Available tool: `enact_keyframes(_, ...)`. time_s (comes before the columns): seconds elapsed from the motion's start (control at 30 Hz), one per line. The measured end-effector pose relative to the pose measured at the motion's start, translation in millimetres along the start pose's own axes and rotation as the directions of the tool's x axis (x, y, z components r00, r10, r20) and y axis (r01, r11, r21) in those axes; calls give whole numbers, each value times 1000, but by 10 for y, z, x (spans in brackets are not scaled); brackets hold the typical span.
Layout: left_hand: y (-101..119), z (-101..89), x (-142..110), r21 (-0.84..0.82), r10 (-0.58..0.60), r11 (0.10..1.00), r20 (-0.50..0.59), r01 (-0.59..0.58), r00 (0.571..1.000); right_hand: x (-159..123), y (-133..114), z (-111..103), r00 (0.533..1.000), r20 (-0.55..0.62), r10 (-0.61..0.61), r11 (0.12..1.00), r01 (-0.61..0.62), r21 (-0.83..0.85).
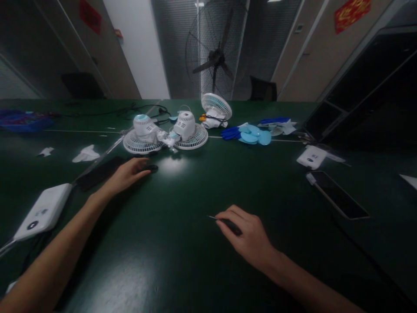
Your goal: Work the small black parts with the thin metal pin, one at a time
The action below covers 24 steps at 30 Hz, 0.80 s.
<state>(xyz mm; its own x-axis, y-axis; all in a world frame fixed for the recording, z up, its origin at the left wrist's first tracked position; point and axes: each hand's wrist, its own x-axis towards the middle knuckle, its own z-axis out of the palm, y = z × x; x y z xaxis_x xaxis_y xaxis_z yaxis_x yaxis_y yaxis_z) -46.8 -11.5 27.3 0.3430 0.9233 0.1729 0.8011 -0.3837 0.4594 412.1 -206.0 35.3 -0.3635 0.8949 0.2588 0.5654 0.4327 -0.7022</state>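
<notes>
My right hand (244, 232) is closed around the dark handle of a screwdriver (233, 227), its thin metal shaft pointing left above the table. Further up on the left, my left hand (132, 174) has its thumb and fingers around one end of a small black object (152, 168) on the tabletop; its kind is not clear. Just beyond that hand, two white fan heads (143, 132) (187, 130) lie grille-down, side by side. A third small white fan (216, 108) stands tilted behind them, with a dark cord and an orange part about its base.
Light-blue fan blades (254, 134) and blue gloves (230, 132) lie at the back. A phone (337, 194) and white power bank (312, 157) are at right, another white device (44, 211) at left. A blue tray (24, 120) sits far left; a dark monitor-like object (374, 82) rises at right.
</notes>
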Motion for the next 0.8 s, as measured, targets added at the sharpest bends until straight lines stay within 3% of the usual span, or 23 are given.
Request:
enact_keyframes(0.13,-71,-185,-60,-27,23,999,140,-20,990,9,-14,-9,1000,9,0,1000,0,10)
enact_keyframes(0.2,-61,-222,-59,-22,37,999,148,-34,988,12,-18,-13,1000,11,0,1000,0,4)
enact_keyframes(0.33,-39,-204,-45,-1,-5,1000,102,5,995,11,-14,-9,1000,10,1,1000,-1,-18)
enact_keyframes(0.5,-16,-154,-65,-92,-109,990,32,111,994,11,-12,0,1000,2,-2,1000,2,-31)
enact_keyframes(0.67,134,-87,-47,-153,-180,974,-88,166,980,11,-15,-4,1000,12,2,1000,-2,-11)
enact_keyframes(0.8,259,-8,-25,-258,-243,943,-103,210,964,7,-7,-8,1000,21,5,1000,-5,-13)
